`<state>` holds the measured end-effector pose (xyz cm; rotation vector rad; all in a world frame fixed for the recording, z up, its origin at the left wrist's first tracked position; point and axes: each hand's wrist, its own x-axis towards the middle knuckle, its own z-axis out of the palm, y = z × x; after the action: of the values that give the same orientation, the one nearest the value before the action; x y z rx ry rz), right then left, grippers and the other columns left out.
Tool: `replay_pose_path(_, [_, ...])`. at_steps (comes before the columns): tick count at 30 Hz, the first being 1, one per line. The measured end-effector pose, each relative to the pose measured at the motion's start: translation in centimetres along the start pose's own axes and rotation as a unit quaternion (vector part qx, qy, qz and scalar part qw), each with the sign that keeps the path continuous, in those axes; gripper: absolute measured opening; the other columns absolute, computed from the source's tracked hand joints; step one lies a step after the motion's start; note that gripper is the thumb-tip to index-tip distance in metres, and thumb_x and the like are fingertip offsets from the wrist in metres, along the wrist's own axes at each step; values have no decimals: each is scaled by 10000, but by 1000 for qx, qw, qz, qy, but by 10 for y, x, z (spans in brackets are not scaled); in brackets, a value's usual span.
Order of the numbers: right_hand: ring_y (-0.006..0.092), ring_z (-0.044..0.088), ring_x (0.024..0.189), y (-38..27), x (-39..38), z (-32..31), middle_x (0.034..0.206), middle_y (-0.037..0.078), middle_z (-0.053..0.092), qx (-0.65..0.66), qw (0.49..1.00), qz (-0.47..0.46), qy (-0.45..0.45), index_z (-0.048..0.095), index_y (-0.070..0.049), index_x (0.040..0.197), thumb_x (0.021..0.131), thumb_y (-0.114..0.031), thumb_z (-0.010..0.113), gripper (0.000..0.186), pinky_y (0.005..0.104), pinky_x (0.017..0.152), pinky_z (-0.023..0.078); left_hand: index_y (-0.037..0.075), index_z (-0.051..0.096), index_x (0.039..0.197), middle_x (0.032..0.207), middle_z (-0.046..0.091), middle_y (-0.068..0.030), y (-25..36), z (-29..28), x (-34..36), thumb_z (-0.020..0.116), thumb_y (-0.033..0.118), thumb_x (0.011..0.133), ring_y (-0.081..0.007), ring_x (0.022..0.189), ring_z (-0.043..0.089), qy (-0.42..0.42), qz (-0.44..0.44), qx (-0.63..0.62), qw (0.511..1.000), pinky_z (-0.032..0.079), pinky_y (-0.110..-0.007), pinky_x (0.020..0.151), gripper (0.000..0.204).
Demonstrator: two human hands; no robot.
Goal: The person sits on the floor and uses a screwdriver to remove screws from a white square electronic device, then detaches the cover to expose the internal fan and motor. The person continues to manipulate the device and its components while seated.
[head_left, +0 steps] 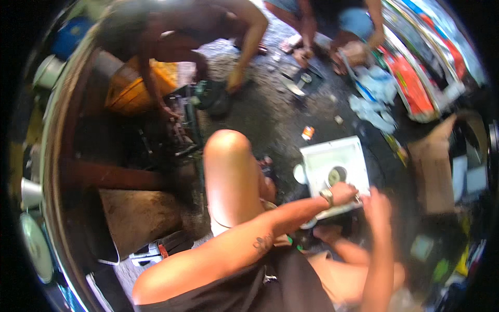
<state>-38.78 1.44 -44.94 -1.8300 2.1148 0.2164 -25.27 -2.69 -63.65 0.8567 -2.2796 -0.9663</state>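
Note:
A shallow white square casing (335, 145) with raised edges lies tilted on the dark ground before me. Inside it sits a pale round part (337, 176) in a darker ring. My left hand (343, 193), with a watch on its wrist, reaches over the casing's near right part, fingers closed. Close against it, my right hand (377, 202) is closed too, at the casing's near right corner. Between the fingertips there is something small and light that I cannot make out. White rounded pieces show at the casing's left edge and near corner.
At the upper left, a person's hand (235, 82) works by a dark machine part (212, 98); another person crouches at the top. An orange crate (132, 93), light-blue plastic bags (375, 99), a cardboard box (432, 166) and an orange-and-white packet (307, 133) lie around.

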Motion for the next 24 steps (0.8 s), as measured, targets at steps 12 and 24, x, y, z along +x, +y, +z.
replay_pose_path(12, [161, 687, 832, 90, -19, 58, 1001, 40, 705, 771, 587, 210, 130, 628, -119, 1229, 928, -74, 711, 315, 257, 678, 539, 105, 476, 1483, 1436, 582, -181, -61, -126, 48, 678, 487, 927, -400, 1377, 510, -41, -280, 282, 917, 405, -588, 1102, 704])
replay_pose_path(24, [349, 665, 1063, 1, 3, 218, 1317, 160, 632, 767, 504, 391, 74, 567, -127, 1393, 1009, -326, 621, 436, 523, 795, 548, 72, 681, 1054, 1007, 745, -197, -119, -131, 32, 501, 181, 979, -384, 964, 736, 2, -264, 215, 940, 590, -546, 796, 224])
